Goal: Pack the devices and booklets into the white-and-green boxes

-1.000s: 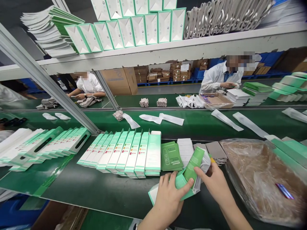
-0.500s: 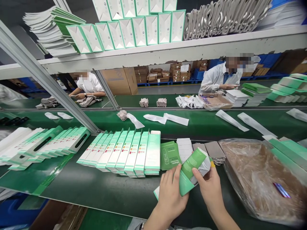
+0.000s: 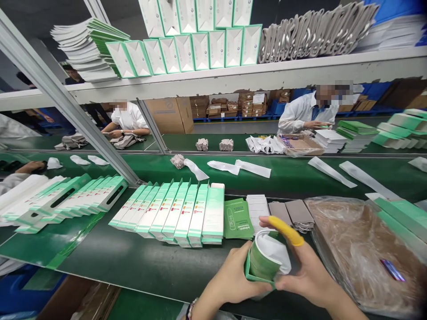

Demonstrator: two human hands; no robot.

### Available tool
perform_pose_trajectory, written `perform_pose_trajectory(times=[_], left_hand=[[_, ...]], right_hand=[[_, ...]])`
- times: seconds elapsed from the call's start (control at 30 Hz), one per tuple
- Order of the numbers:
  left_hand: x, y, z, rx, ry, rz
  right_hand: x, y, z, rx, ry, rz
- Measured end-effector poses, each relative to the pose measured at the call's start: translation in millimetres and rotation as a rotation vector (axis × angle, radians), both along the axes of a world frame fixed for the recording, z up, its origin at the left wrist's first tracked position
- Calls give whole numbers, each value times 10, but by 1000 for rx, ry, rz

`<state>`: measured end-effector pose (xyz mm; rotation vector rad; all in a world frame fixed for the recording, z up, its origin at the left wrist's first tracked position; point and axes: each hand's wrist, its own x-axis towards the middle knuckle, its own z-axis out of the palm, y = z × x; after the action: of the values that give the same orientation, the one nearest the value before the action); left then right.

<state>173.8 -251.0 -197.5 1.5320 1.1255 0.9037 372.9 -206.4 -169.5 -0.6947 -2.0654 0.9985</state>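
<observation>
Left hand (image 3: 237, 276) wrapping closely round green carton (image 3: 247, 269). Right hand (image 3: 304, 272) arching half open at carton's three o'clock, thumb seemingly touching, yellow finger cot (image 3: 287, 229) showing on raised finger. Curled green leaflet (image 3: 260, 263) and white pouch (image 3: 275, 250) poking from carton. "Infrarot" booklets (image 3: 238, 218) lying at eleven o'clock, white sheets (image 3: 257, 212) at twelve, folded grey pouches (image 3: 299, 212) at one, plastic-covered tray (image 3: 348, 249) sitting at three.

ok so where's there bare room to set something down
The widest bare patch is the dark worktop this side of the row of boxes, left of the left hand. Smaller gaps show on the green belt between white strips. Crowded right of that row: green booklets, white leaflets, grey pouches, plastic-lined tray.
</observation>
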Motion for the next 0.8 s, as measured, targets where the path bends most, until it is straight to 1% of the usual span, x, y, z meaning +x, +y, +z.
perform_pose_trajectory(times=[0.03, 0.1, 0.17, 0.23, 0.3, 0.37, 0.43, 0.53, 0.63, 0.67, 0.73, 0.8], left_hand=[[29, 3, -19, 22, -8, 22], [73, 13, -77, 67, -17, 66], [101, 22, -148, 80, -29, 107], [118, 21, -210, 94, -51, 153], [133, 6, -250, 132, -81, 185], [149, -16, -273, 183, -105, 183], [163, -39, -300, 211, -122, 161], [175, -64, -385, 196, -133, 189], [163, -72, -488, 200, -129, 261], [155, -70, -511, 224, -125, 284], [136, -58, -534, 282, -108, 319], [121, -37, -535, 314, -91, 330]], right_hand=[[-10, 12, 81, 46, 13, -8], [-61, 35, 218, 197, 38, 8], [-136, 45, 271, 372, 52, 14], [-204, 30, 217, 526, 64, -14], [-242, -16, 95, 666, 15, -59], [-253, -83, -23, 827, -81, -94], [-252, -146, -87, 939, -161, -132], [-255, -193, -92, 987, -219, -128], [-254, -206, -84, 961, -274, -67], [-251, -214, -87, 930, -268, -89], [-247, -238, -91, 871, -205, -197], [-258, -266, -89, 860, -143, -282]])
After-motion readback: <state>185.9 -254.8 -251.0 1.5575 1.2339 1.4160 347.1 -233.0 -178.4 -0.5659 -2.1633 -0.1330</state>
